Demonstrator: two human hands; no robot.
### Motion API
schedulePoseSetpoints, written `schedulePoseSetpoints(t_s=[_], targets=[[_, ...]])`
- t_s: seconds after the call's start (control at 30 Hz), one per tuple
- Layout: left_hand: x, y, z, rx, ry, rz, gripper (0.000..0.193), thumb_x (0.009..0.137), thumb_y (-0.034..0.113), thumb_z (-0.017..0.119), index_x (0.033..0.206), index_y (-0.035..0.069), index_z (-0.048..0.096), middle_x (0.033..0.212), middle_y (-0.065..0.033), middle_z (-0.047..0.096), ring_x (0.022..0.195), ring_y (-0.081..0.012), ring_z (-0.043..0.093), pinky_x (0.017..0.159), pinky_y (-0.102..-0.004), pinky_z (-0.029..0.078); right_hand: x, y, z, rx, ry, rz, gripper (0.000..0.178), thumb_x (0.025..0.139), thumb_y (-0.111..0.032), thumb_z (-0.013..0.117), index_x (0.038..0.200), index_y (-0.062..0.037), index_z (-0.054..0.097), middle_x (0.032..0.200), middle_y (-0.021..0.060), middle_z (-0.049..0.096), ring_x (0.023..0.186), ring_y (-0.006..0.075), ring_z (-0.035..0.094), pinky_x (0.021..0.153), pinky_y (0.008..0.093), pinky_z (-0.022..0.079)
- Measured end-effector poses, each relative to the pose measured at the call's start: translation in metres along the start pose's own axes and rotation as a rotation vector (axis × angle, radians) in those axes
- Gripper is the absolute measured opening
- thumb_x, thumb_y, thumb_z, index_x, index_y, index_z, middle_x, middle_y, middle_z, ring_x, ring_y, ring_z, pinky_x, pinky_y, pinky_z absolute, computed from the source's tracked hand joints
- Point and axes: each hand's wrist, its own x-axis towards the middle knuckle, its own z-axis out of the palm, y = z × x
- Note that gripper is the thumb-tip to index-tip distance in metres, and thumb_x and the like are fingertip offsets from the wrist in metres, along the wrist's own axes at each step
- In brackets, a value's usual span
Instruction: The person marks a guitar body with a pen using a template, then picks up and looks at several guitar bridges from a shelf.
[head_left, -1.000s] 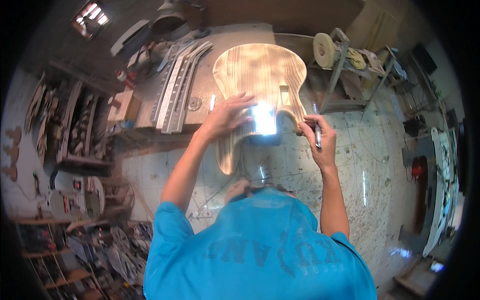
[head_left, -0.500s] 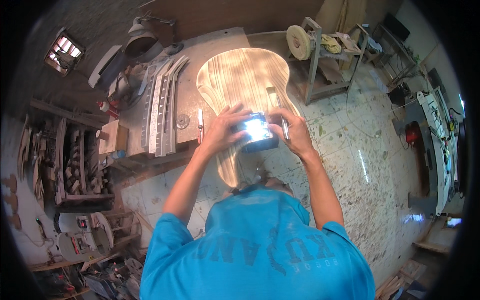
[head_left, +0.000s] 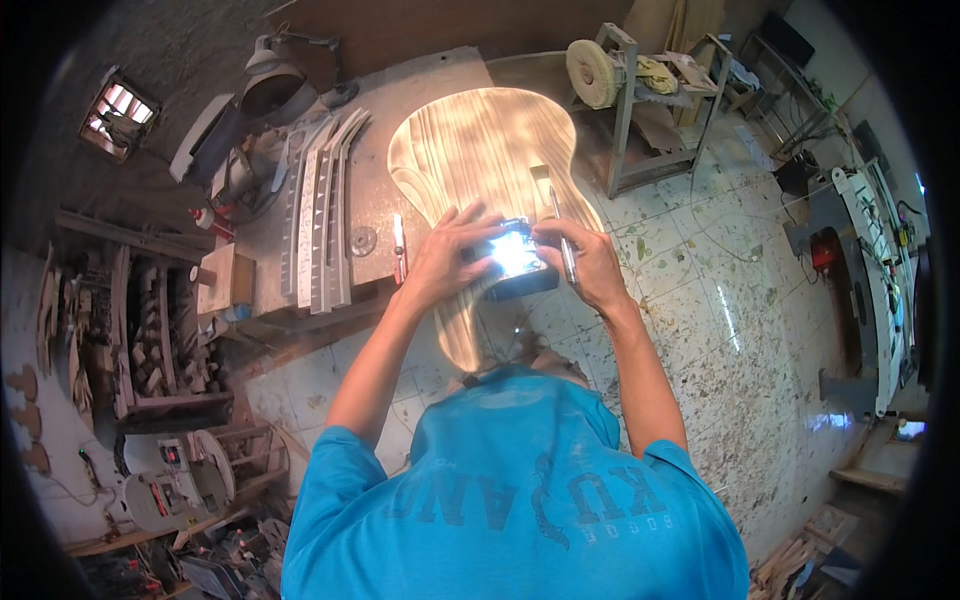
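The guitar body (head_left: 480,140) is wood, smooth and faintly satiny, with bold streaked grain. The pen (head_left: 569,262) looks like glossy, silvery metal; the small device (head_left: 516,254) has a bright, glassy-looking face. The shirt (head_left: 510,460) is matt cloth, the desk (head_left: 385,195) dull, scuffed wood, the floor (head_left: 690,330) glossy tile, the wooden block (head_left: 230,278) plain and unvarnished-looking.

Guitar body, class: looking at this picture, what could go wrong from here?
The slim silver tool in the right hand might scratch the guitar body if it touches the pale wood. The glowing device between that hand and the left hand could be knocked against the wood. The body's near horn seems to reach past the bench, so pressing there might tip it.
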Motion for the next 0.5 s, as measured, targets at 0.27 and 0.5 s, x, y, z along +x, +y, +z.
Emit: schedulePoseSetpoints(t_s=[0.27,0.5], targets=[[0.0004,-0.0012,0.0018,-0.008,0.006,-0.002,0.051,0.083,0.037,0.082,0.130,0.018,0.071,0.139,-0.0069,0.065,0.148,-0.0303,0.040,0.127,-0.0531,0.021,0.0001,0.0031,-0.0002,-0.029,-0.014,-0.006,0.030,0.086,-0.014,0.081,0.114,-0.0064,0.074,0.100,0.0080,0.078,0.089,0.0178,0.075,0.078,0.0313,0.058],[0.0005,0.0047,0.0004,-0.011,0.003,-0.015,0.051,0.083,0.037,0.081,0.129,0.018,0.071,0.139,-0.0060,0.065,0.148,-0.0303,0.040,0.127,-0.0534,0.021,-0.0006,0.0064,-0.0005,-0.041,-0.007,-0.031,0.029,0.087,-0.013,0.080,0.114,-0.0055,0.073,0.101,0.0083,0.078,0.090,0.0183,0.075,0.078,0.0309,0.058]])
